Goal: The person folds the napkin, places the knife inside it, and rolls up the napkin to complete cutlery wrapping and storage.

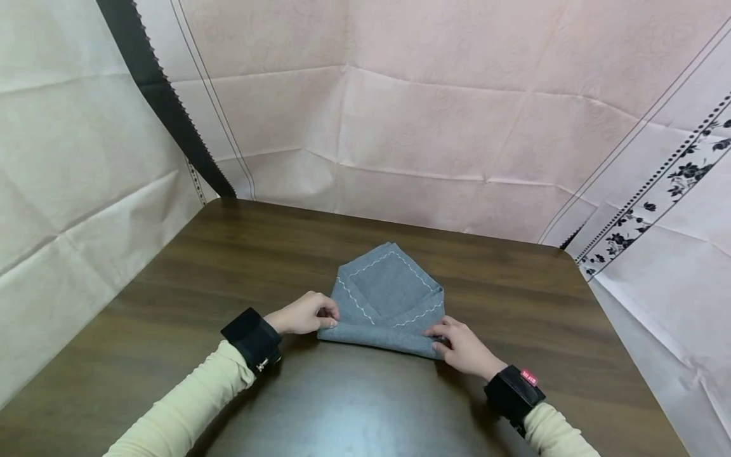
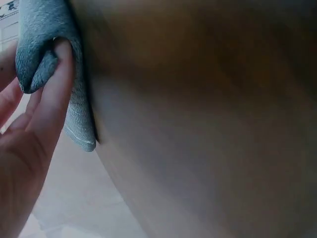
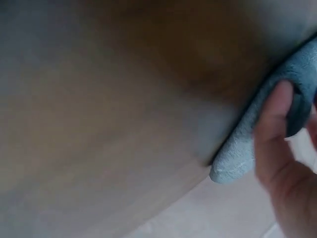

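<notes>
A grey-blue cloth [image 1: 394, 289] with white wavy stitching lies on the table, its far end folded to a point and its near edge rolled over. My left hand [image 1: 305, 313] pinches the left end of the roll; in the left wrist view the thumb and fingers close round the rolled cloth [image 2: 47, 29]. At the other end, my right hand [image 1: 464, 346] grips the roll. The right wrist view shows its thumb against the cloth [image 3: 235, 156], with the other fingers mostly cut off by the frame's edge.
The dark brown wooden table [image 1: 228, 254] extends around the cloth on every side. Pale creased sheeting [image 1: 422, 127] hangs behind it, with a black band [image 1: 154, 89] at the left and a floral strip [image 1: 651, 203] at the right. Both wrists wear black straps [image 1: 251, 339].
</notes>
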{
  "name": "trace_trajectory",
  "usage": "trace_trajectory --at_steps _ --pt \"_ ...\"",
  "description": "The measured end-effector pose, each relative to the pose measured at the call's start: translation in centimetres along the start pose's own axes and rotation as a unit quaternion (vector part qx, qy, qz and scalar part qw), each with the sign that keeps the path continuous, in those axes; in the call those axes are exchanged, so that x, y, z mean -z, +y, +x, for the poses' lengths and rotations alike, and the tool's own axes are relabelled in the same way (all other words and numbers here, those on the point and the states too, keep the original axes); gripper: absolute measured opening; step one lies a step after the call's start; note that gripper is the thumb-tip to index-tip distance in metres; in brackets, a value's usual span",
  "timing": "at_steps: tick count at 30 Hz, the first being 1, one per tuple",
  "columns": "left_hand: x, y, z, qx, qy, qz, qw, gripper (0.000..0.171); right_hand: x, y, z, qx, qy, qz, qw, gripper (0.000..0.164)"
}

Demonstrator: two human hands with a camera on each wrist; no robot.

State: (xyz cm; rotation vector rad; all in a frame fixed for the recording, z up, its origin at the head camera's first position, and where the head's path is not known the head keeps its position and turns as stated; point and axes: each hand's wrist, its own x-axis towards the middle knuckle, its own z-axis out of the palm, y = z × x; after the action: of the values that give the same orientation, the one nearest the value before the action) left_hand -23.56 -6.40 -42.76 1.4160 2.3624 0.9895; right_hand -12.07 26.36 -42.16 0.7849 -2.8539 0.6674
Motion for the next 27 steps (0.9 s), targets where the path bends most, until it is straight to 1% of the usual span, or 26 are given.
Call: trace_trajectory --at_steps 3,5,7,9,10,11,12,14,16,17,19,21,22,24,27 --pt "0.1 0.0 0.0 0.006 0.019 0.024 0.9995 0.006 -0.1 -0.3 0.2 -0.018 0.007 -0.041 0.999 0.019" --pt "0.1 0.0 0.1 0.022 0.024 0.042 0.9986 0.007 -0.3 -0.6 0.3 -0.026 0.020 -0.071 0.997 0.018" --pt "0.2 0.2 0.3 0.041 0.028 0.070 0.9963 0.008 -0.4 -0.8 0.3 -0.031 0.039 -0.101 0.994 0.017" --pt "0.1 0.5 0.5 0.056 0.035 0.100 0.9928 0.011 -0.5 -1.0 0.2 -0.022 0.065 -0.133 0.989 0.016" --pt "0.0 0.6 0.6 0.055 0.041 0.116 0.9909 0.012 -0.6 -1.0 0.2 -0.012 0.076 -0.150 0.986 0.016" --pt "-0.2 0.9 0.6 0.050 0.047 0.137 0.9882 0.014 -0.7 -1.0 0.2 0.002 0.087 -0.169 0.982 0.016" --pt "-0.4 1.1 0.5 0.036 0.054 0.158 0.9853 0.015 -0.9 -1.0 0.1 0.018 0.098 -0.189 0.977 0.015" --pt "-1.0 1.6 0.2 0.004 0.071 0.205 0.9762 0.017 -1.2 -1.0 0.1 0.052 0.117 -0.218 0.968 0.015" --pt "-1.6 2.2 -0.3 -0.027 0.083 0.247 0.9650 0.018 -1.5 -1.1 -0.1 0.076 0.122 -0.233 0.962 0.014" --pt "-1.8 2.5 -0.6 -0.036 0.084 0.268 0.9592 0.018 -1.6 -1.1 -0.3 0.083 0.121 -0.237 0.960 0.013" --pt "-2.1 3.1 -1.1 -0.037 0.075 0.300 0.9502 0.019 -1.6 -1.2 -0.6 0.092 0.113 -0.239 0.960 0.013" --pt "-2.2 3.6 -1.4 -0.027 0.057 0.321 0.9449 0.022 -1.5 -1.4 -0.8 0.095 0.100 -0.245 0.960 0.014" --pt "-2.2 3.8 -1.5 -0.022 0.046 0.336 0.9406 0.024 -1.5 -1.4 -0.8 0.096 0.093 -0.251 0.959 0.015" --pt "-2.1 4.1 -1.5 -0.017 0.033 0.362 0.9314 0.026 -1.4 -1.6 -0.7 0.098 0.085 -0.264 0.956 0.020" --pt "-1.9 4.1 -1.1 -0.027 0.032 0.398 0.9163 0.019 -1.3 -1.8 -0.2 0.102 0.092 -0.285 0.949 0.023"
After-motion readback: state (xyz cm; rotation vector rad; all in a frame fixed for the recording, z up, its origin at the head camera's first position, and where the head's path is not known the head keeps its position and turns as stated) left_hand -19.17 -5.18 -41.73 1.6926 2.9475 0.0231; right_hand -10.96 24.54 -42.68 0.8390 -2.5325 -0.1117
